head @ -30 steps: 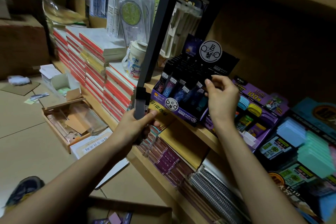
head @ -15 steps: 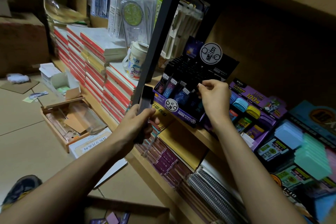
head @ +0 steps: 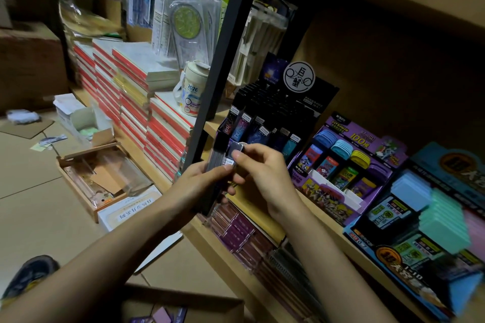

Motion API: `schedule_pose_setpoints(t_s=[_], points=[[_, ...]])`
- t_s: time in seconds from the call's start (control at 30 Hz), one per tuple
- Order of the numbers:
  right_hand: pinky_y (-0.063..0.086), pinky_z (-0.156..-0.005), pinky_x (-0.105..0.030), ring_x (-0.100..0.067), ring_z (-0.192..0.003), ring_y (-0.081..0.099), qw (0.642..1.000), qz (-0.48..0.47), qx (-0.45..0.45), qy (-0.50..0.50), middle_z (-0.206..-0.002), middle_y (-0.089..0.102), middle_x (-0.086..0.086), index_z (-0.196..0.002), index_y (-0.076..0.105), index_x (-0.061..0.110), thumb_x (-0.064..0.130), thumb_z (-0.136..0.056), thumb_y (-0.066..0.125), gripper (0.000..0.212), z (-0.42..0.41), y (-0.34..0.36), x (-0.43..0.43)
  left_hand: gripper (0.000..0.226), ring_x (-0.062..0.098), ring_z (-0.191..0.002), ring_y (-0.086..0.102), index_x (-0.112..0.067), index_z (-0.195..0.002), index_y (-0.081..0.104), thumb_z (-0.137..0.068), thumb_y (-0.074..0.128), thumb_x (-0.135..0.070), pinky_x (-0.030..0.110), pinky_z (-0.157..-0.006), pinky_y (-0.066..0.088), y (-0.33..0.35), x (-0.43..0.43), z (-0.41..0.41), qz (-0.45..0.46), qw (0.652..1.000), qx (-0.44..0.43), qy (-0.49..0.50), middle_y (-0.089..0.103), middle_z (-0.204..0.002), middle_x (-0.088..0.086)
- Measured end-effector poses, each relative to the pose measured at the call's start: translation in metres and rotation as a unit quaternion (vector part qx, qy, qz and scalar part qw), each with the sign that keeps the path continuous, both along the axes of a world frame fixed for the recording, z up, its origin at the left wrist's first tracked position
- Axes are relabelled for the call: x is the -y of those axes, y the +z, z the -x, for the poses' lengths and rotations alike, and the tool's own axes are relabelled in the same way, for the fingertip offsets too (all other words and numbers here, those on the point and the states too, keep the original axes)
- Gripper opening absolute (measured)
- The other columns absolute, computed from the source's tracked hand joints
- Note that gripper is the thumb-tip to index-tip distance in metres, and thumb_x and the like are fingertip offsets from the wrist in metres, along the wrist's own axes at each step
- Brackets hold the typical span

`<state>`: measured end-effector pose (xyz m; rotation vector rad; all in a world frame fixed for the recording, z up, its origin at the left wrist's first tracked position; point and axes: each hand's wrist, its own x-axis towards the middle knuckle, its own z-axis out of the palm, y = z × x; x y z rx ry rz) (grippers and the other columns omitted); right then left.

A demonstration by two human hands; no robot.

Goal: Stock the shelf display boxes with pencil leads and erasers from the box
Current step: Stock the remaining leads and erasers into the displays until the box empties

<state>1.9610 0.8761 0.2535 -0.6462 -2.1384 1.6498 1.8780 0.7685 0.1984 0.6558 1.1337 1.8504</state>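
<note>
My left hand (head: 199, 183) grips a stack of dark pencil lead cases (head: 219, 157) in front of the black shelf post. My right hand (head: 262, 173) pinches the top of one case (head: 236, 151) in that stack with thumb and forefinger. Just behind, on the wooden shelf, stands the black and purple lead display box (head: 270, 115) filled with rows of cases. To its right are a purple display box (head: 349, 162) with colourful erasers and leads and a blue one (head: 420, 217) with pastel cases. The cardboard supply box (head: 183, 304) shows at the bottom edge.
A black shelf post (head: 223, 60) runs diagonally past my hands. Stacked red-edged notebooks (head: 136, 92) and a white mug (head: 191, 92) sit left of it. Open cartons (head: 97, 176) lie on the floor. A lower shelf (head: 249, 238) holds purple packs. My shoe (head: 29, 273) is at bottom left.
My right hand has left the black display box and come down to the stack in my left hand, where it now pinches one case. My left hand rose slightly.
</note>
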Motion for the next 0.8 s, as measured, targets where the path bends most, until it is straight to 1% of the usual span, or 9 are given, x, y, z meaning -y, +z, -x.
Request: schedule_pose_setpoints(t_s=[0.07, 0.13, 0.23, 0.3, 0.4, 0.5, 0.6, 0.7, 0.8], points=[[0.049, -0.056, -0.029, -0.017, -0.058, 0.056, 0.999, 0.032, -0.012, -0.007, -0.076, 0.058, -0.012, -0.092, 0.062, 0.001, 0.011, -0.090, 0.060, 0.010, 0.001, 0.002, 0.002, 0.032, 0.010, -0.072, 0.067, -0.010, -0.111, 0.057, -0.087, 0.054, -0.031, 0.019, -0.059, 0.053, -0.002, 0.000, 0.000, 0.018, 1.000, -0.024, 0.009, 0.072, -0.086, 0.003], [0.050, -0.055, -0.018, -0.008, -0.063, 0.060, 0.998, 0.001, -0.025, -0.061, -0.082, 0.063, -0.005, -0.089, 0.063, 0.012, 0.010, -0.089, 0.061, 0.002, 0.000, 0.011, -0.006, 0.027, 0.008, -0.073, 0.066, -0.012, -0.109, 0.058, -0.092, 0.048, -0.031, 0.018, -0.058, 0.052, -0.003, 0.000, 0.001, 0.046, 0.997, -0.047, 0.047, 0.069, -0.088, 0.003], [0.050, -0.057, -0.015, -0.003, -0.069, 0.058, 0.978, -0.096, -0.102, -0.157, -0.081, 0.062, 0.007, -0.083, 0.060, 0.027, 0.012, -0.088, 0.063, 0.017, -0.006, 0.030, -0.033, 0.021, 0.004, -0.069, 0.066, -0.009, -0.100, 0.058, -0.097, 0.043, -0.023, 0.019, -0.063, 0.052, -0.004, -0.001, 0.007, 0.032, 0.994, -0.028, 0.097, 0.072, -0.077, -0.006], [0.050, -0.065, -0.016, 0.001, -0.071, 0.058, 0.951, -0.195, -0.125, -0.204, -0.080, 0.061, 0.012, -0.084, 0.061, 0.029, 0.015, -0.088, 0.063, 0.015, -0.011, 0.039, -0.049, 0.022, 0.003, -0.054, 0.058, -0.009, -0.096, 0.056, -0.098, 0.043, -0.025, 0.018, -0.051, 0.048, -0.006, 0.000, 0.009, 0.039, 0.993, -0.056, 0.098, 0.066, -0.063, -0.008], [0.044, -0.063, -0.004, 0.013, -0.071, 0.056, 0.919, -0.296, -0.129, -0.225, -0.080, 0.059, 0.018, -0.097, 0.063, 0.025, 0.019, -0.089, 0.062, 0.010, -0.011, 0.038, -0.062, 0.030, 0.007, -0.049, 0.047, -0.014, -0.092, 0.059, -0.090, 0.050, -0.043, 0.019, -0.045, 0.038, -0.011, 0.001, 0.012, 0.062, 0.990, -0.079, 0.099, 0.056, -0.059, -0.010], [0.042, -0.063, 0.000, 0.018, -0.071, 0.055, 0.921, -0.296, -0.119, -0.222, -0.080, 0.057, 0.021, -0.102, 0.065, 0.021, 0.018, -0.089, 0.062, 0.013, -0.002, 0.030, -0.068, 0.055, 0.003, -0.047, 0.043, -0.019, -0.094, 0.065, -0.077, 0.047, -0.068, 0.018, -0.044, 0.034, -0.017, -0.005, 0.019, 0.084, 0.988, -0.055, 0.114, 0.054, -0.060, -0.011], [0.049, -0.070, -0.010, 0.006, -0.070, 0.059, 0.927, -0.276, -0.115, -0.226, -0.080, 0.061, 0.016, -0.104, 0.068, 0.011, 0.016, -0.088, 0.064, 0.017, 0.010, 0.025, -0.067, 0.063, 0.005, -0.046, 0.040, -0.014, -0.099, 0.065, -0.087, 0.036, -0.068, 0.022, -0.045, 0.030, -0.023, -0.010, 0.026, 0.092, 0.990, -0.027, 0.107, 0.054, -0.059, -0.010], [0.056, -0.077, -0.030, -0.012, -0.077, 0.065, 0.929, -0.273, -0.121, -0.221, -0.085, 0.067, 0.002, -0.103, 0.069, 0.008, 0.015, -0.086, 0.066, 0.018, 0.017, 0.025, -0.065, 0.051, 0.007, -0.049, 0.045, -0.018, -0.096, 0.065, -0.092, 0.037, -0.060, 0.023, -0.047, 0.034, -0.028, -0.009, 0.030, 0.088, 0.989, -0.028, 0.111, 0.059, -0.064, -0.007], [0.056, -0.082, -0.036, -0.015, -0.085, 0.065, 0.937, -0.274, -0.082, -0.200, -0.090, 0.068, -0.001, -0.106, 0.069, 0.008, 0.016, -0.087, 0.065, 0.021, 0.019, 0.022, -0.066, 0.038, 0.007, -0.053, 0.052, -0.019, -0.095, 0.062, -0.096, 0.040, -0.049, 0.022, -0.051, 0.040, -0.025, -0.012, 0.030, 0.089, 0.988, -0.014, 0.124, 0.062, -0.068, -0.004]])
